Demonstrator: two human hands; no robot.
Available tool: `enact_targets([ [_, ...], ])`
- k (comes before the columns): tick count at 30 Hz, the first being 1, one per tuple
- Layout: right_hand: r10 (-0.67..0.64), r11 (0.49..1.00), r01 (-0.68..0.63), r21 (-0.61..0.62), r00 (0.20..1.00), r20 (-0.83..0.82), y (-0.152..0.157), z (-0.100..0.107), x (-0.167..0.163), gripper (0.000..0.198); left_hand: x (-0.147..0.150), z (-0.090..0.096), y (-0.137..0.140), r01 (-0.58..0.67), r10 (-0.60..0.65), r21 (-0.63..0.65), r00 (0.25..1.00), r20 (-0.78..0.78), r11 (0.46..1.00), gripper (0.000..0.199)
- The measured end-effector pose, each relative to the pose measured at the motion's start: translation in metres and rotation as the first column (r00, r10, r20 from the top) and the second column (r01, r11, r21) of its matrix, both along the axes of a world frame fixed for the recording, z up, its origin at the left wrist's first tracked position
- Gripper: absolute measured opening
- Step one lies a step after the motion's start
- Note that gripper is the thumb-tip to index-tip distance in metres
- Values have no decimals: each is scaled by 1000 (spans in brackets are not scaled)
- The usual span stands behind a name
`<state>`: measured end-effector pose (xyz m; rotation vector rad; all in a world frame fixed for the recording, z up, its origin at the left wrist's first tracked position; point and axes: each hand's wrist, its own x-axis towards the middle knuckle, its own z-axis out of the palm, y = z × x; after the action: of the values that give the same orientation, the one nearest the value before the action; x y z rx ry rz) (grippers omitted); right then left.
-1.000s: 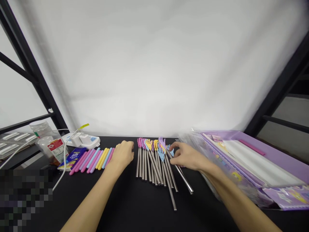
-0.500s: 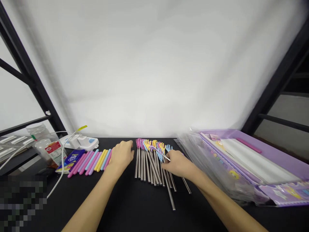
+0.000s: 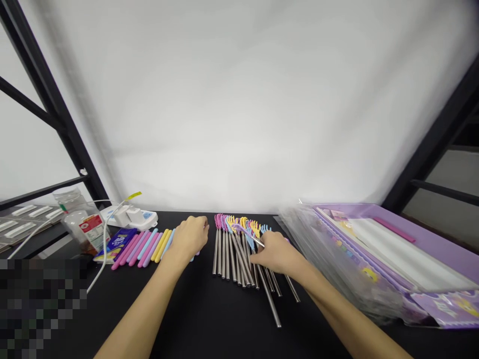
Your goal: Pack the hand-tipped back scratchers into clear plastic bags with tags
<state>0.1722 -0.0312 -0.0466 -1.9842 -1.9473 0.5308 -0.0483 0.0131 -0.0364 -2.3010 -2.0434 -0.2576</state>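
Note:
My right hand (image 3: pixel 276 253) pinches a back scratcher (image 3: pixel 258 242) by its metal rod. Its purple claw head points up and to the left, over the other scratchers. Beneath it, a fanned row of back scratchers (image 3: pixel 224 257) lies on the black table, with pink, yellow, blue and purple heads at the far end and bare steel rods toward me. My left hand (image 3: pixel 189 239) is curled over the right end of a row of coloured handles (image 3: pixel 146 249). Its fingertips face away from me, and whatever they hold is hidden.
On the right, clear plastic sleeves (image 3: pixel 318 254) lie against a purple display box (image 3: pixel 430 244). At the left are a blue packet (image 3: pixel 120 243), a clear jar (image 3: pixel 88 224), a white power strip (image 3: pixel 144 218) and a hanging white cable (image 3: pixel 104 259). A white wall (image 3: pixel 254 124) rises behind.
The view has shifted slightly, so the table items sit a little further right. My right hand still grips the purple-headed back scratcher, and my left hand stays curled over the handles.

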Motion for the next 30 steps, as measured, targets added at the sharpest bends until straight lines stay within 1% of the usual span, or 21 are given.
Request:
enact_targets([
  [3, 2, 999, -4, -38, 999, -55, 10, 11, 5, 18, 0, -1, 0, 17, -16, -13, 1000, 8, 1000, 26],
  [6, 14, 996, -21, -89, 997, -79, 29, 21, 7, 20, 3, -6, 0, 49, -49, -26, 999, -3, 998, 22],
  [9, 27, 994, -36, -102, 995, -96, 48, 23, 2, 22, 7, -12, 1, 84, -85, -33, 996, -31, 996, 19],
  [11, 29, 995, -39, -87, 993, -117, 56, 20, -1, 24, 9, -15, 1, 99, -101, -37, 994, -48, 994, 22],
  [14, 49, 997, -60, -47, 979, -196, 55, 18, 1, 24, 11, -17, 0, 104, -107, -48, 993, -53, 993, 30],
  [15, 61, 997, -71, -34, 970, -236, 52, 18, 4, 23, 12, -16, 0, 104, -107, -54, 993, -48, 993, 31],
  [17, 88, 995, -95, -7, 942, -324, 41, 18, 13, 29, 13, -13, -1, 112, -114, -61, 993, -31, 992, 34],
  [18, 98, 995, -100, 16, 910, -404, 35, 17, 18, 32, 14, -11, -1, 118, -119, -50, 993, -17, 992, 36],
  [19, 109, 994, -99, 46, 855, -506, 29, 17, 24, 33, 15, -8, -2, 128, -128, -20, 992, 6, 992, 39],
  [21, 131, 990, -57, 126, 685, -717, 18, 14, 34, 31, 17, -3, -6, 170, -176, 71, 981, 83, 983, 43],
  [22, 143, 985, -10, 170, 592, -793, 14, 13, 39, 30, 20, 0, -8, 208, -223, 114, 966, 134, 971, 43],
  [23, 156, 977, 45, 209, 517, -842, 10, 12, 42, 29, 23, 1, -12, 257, -282, 146, 941, 187, 955, 41],
  [25, 193, 949, 151, 278, 420, -887, 6, 11, 46, 30, 30, 3, -21, 367, -401, 168, 877, 264, 915, 35],
  [27, 256, 911, 237, 337, 316, -914, 3, 12, 47, 32, 39, 3, -29, 452, -483, 171, 828, 285, 875, 30],
  [29, 324, 875, 300, 381, 223, -919, 1, 14, 46, 32, 47, 2, -35, 492, -519, 167, 813, 264, 855, 29],
  [30, 353, 856, 329, 400, 195, -915, 0, 16, 46, 32, 50, 1, -37, 502, -527, 159, 813, 248, 850, 29],
])
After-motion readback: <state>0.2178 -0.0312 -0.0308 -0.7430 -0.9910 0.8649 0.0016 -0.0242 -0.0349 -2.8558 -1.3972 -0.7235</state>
